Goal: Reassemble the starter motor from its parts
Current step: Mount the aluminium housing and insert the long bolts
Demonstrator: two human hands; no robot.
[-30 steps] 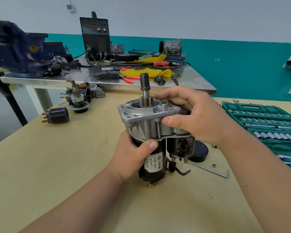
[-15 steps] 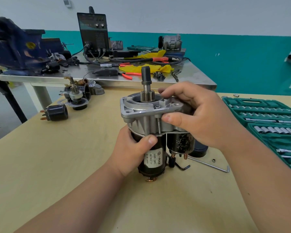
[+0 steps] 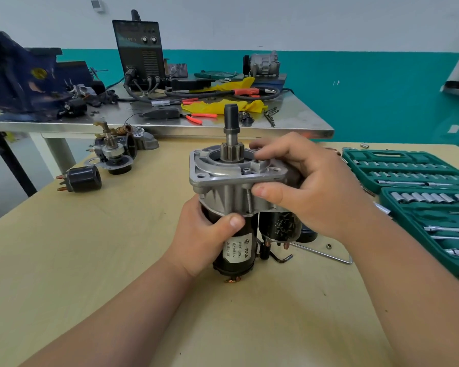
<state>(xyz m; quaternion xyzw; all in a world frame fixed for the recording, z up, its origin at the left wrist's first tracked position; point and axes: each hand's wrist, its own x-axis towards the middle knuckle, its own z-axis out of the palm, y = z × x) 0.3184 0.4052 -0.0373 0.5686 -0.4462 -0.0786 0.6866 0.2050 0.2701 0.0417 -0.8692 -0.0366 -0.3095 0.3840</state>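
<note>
- The fingers (image 3: 269,151) of the right hand (image 3: 313,192) were curled over the far rim of the silver nose housing (image 3: 215,178), with the thumb pressed against its near face, so the hand clasped the casting from the side
- The left hand (image 3: 202,234) was wrapped round the black motor body (image 3: 237,251) just under that housing, thumb laid across the front
- The starter motor (image 3: 231,192) stood upright in front of the person, its tail end on the wooden table (image 3: 90,260) as far as I could tell; the pinion shaft (image 3: 231,133) pointed up and the solenoid (image 3: 278,226) hung beside the body, under the right palm
- To my eye the housing was being seated on the body and looked nearly home, though the right hand hid the seam on that side
- Done well, the left hand would brace the body while the right pressed the housing down square, not by one corner, turning it slightly until the bolt holes lined up
- I would check the joint all round before tightening
- A hex key (image 3: 321,254) and a small nut (image 3: 328,246) lay just right of the base, with the open socket set (image 3: 408,176) further right
</note>
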